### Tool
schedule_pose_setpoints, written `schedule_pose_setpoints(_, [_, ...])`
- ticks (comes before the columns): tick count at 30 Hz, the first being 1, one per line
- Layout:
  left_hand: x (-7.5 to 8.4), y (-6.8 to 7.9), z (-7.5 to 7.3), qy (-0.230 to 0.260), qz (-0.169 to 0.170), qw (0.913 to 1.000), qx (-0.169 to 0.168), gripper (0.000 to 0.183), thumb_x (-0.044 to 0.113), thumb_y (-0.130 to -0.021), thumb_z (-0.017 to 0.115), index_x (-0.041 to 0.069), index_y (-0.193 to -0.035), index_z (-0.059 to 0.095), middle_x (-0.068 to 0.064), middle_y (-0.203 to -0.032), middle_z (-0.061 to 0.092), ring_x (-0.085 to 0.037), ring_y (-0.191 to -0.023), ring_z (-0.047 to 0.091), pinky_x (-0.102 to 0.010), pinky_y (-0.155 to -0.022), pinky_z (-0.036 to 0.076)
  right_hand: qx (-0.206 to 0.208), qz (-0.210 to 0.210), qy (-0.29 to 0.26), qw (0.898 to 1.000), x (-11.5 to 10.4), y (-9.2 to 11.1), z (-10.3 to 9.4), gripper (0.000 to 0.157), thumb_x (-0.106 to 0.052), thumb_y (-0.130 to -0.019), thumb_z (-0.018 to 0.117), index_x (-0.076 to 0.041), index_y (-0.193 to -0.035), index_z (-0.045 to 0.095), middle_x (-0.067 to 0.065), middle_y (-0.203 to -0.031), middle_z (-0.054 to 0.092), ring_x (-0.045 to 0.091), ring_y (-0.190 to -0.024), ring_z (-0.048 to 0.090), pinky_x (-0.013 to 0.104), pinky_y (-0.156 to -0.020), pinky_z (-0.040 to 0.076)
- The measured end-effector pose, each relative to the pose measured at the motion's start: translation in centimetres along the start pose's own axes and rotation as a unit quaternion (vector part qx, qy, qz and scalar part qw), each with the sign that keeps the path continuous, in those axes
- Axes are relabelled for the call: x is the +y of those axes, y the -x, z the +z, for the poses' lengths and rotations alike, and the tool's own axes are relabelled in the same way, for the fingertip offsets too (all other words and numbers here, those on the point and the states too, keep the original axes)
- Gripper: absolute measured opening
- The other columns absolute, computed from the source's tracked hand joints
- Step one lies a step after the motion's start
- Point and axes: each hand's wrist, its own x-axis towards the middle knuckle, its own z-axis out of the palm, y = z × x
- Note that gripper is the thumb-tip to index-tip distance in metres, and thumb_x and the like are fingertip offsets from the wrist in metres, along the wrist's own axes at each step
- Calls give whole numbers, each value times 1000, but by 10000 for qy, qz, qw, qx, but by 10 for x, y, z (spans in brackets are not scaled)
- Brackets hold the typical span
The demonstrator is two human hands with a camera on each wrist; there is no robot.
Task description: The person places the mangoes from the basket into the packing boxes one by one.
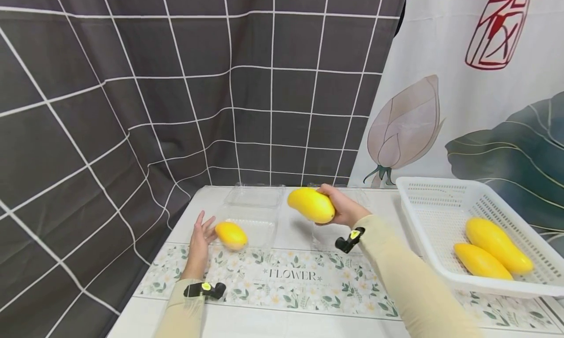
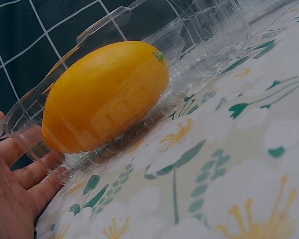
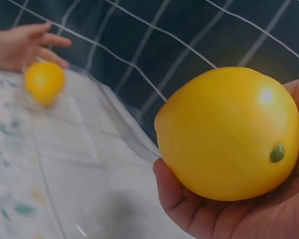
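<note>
My right hand (image 1: 341,205) grips a yellow mango (image 1: 312,205) above the table, its fingers and thumb curled round one end; the green stem nub shows in the right wrist view. A second mango (image 2: 107,97) lies inside a clear plastic clamshell box (image 2: 84,162) on the left. My left hand (image 1: 200,237) is beside that box with its fingers extended, the fingertips right at the box's end wall in the left wrist view. Another clear box (image 1: 323,235) sits below the right hand, partly hidden by hand and mango.
At the right stands a white perforated plastic basket (image 1: 429,230) with two mangoes (image 1: 498,245) in it. The table cover (image 1: 291,323) is white with a floral band. A dark gridded cloth (image 1: 291,93) hangs along the back and left, a white flower-printed curtain (image 1: 449,103) at back right.
</note>
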Motion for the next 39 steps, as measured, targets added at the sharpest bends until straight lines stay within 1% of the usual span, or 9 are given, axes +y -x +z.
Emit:
schedule_pose_setpoints(7, [-2,-1,1,-18,-49,10000,41,67,49,-108,5,12,-164,12,-23,-157,39,-45,-136,47,-50,-114,38,-109,222,-299,9992,10,-18,45,47,-40,-96,46,-9,-131,50,14,-115,56,29,-93,61,48,-78,58])
schedule_pose_setpoints(8, [-2,-1,1,-31,-66,10000,32,67,49,-108,5,13,-164,12,-23,-157,38,-45,-136,47,-50,-115,37,-157,257,-323,9990,12,-20,51,46,-40,-96,46,-9,-130,50,14,-115,56,29,-93,61,49,-79,57])
schedule_pose_setpoints(12, [-2,1,4,-29,-49,10000,-6,66,48,-108,4,13,-164,12,-24,-157,38,-46,-134,48,-52,-115,37,-266,415,-498,9975,18,-28,70,47,-39,-97,48,-8,-132,52,15,-116,57,29,-94,62,59,-96,52])
schedule_pose_setpoints(15, [-3,1,5,-14,-17,10000,-39,66,47,-108,5,11,-163,12,-26,-157,38,-45,-134,49,-53,-114,37,-291,486,-732,9957,22,-33,82,50,-41,-100,48,-6,-136,50,17,-119,57,31,-96,63,63,-108,41])
schedule_pose_setpoints(19, [-3,1,4,17,-16,10000,-68,65,46,-109,5,11,-164,12,-24,-157,37,-46,-134,48,-53,-116,36,-302,546,-959,9934,25,-38,96,52,-42,-102,49,-5,-138,49,19,-121,56,32,-97,63,62,-110,40])
schedule_pose_setpoints(22, [-2,1,2,32,26,10000,-80,64,45,-109,5,12,-164,12,-23,-158,37,-46,-135,47,-52,-116,36,-299,553,-913,9938,27,-43,106,51,-42,-103,48,-5,-138,50,19,-119,57,32,-97,64,61,-108,42])
schedule_pose_setpoints(29, [-4,0,-2,-156,133,9998,69,66,45,-110,6,7,-162,15,-26,-154,41,-40,-130,55,-52,-111,42,-217,380,-165,9989,30,-50,128,53,-43,-107,41,0,-137,51,21,-110,60,32,-90,67,59,-98,52])
schedule_pose_setpoints(34, [-4,0,0,-64,158,9999,15,65,43,-110,5,6,-162,14,-28,-155,39,-47,-131,50,-56,-112,39,-141,380,9,9992,32,-55,136,53,-44,-108,41,1,-134,53,21,-106,61,31,-89,67,55,-89,58])
schedule_pose_setpoints(39, [-4,-2,0,-39,129,9999,44,64,44,-110,7,7,-162,16,-25,-154,41,-44,-131,52,-52,-111,42,-158,349,146,9992,34,-59,140,53,-41,-110,38,5,-132,53,24,-106,62,35,-91,69,55,-82,60])
